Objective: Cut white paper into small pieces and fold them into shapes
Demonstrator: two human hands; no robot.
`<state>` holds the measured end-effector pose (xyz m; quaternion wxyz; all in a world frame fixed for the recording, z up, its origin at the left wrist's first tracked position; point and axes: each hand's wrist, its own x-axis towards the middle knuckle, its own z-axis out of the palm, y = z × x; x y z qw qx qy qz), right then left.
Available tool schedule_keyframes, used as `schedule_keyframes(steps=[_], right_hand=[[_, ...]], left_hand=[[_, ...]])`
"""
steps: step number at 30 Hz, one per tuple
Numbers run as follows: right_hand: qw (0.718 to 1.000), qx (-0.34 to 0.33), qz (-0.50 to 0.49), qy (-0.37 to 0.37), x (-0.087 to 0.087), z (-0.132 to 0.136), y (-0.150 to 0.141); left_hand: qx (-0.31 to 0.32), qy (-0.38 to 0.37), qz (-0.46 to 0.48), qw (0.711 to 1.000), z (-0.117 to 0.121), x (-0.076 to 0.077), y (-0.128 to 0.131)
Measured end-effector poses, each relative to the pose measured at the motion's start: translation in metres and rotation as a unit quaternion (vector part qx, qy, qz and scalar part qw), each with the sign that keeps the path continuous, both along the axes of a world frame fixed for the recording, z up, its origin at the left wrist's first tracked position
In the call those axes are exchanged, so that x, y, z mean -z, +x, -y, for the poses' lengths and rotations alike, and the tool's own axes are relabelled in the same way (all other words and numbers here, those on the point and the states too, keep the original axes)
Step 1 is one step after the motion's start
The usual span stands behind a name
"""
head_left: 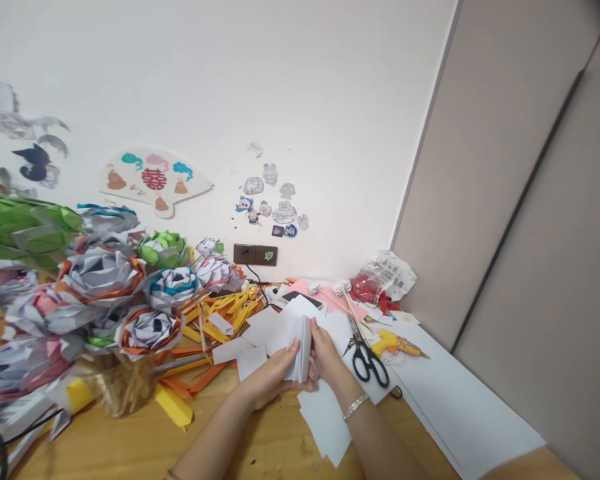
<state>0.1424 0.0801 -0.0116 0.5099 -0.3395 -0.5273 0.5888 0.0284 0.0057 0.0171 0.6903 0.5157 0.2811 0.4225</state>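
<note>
Between my two hands is a folded stack of white paper point(303, 353), held upright over the table. My left hand point(280, 373) grips its left side, thumb on the face and fingers underneath. Closed on the right edge is my right hand point(325, 350), its thumb near the top corner. Loose white sheets point(265, 330) lie behind and to the left of the stack, and another white piece point(325, 420) lies below my right hand. Black-handled scissors point(365, 357) rest right of my right hand, beside a yellow glue gun point(399, 345).
Paper flowers point(100, 273) crowd the left side. Yellow and orange paper strips point(230, 310) are strewn near the wall. A dark phone point(303, 299), a plastic bag point(385, 277) and pink paper point(340, 303) lie at the back. A large white sheet point(450, 387) covers the right side.
</note>
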Motion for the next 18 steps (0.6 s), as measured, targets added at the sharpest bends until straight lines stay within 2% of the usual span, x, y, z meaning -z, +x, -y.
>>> schedule_keyframes(steps=[5,8,11,14,18], right_hand=[[0.997,0.032,0.035,0.055,-0.001,-0.009,0.004],[0.991,0.057,0.057,0.109,-0.004,-0.011,0.006],[0.983,0.053,0.084,0.154,-0.006,-0.008,0.004],[0.977,0.05,0.107,0.177,-0.007,-0.004,0.001],[0.976,0.032,0.109,0.186,-0.011,-0.003,0.004]], left_hand=[[-0.138,0.044,-0.112,0.983,-0.003,0.0,0.003],[-0.234,0.068,-0.163,0.956,-0.013,0.005,0.002],[-0.314,0.087,-0.198,0.925,-0.023,0.013,-0.001],[-0.336,0.098,-0.213,0.912,-0.027,0.017,-0.004],[-0.331,0.095,-0.237,0.909,-0.026,0.013,-0.011]])
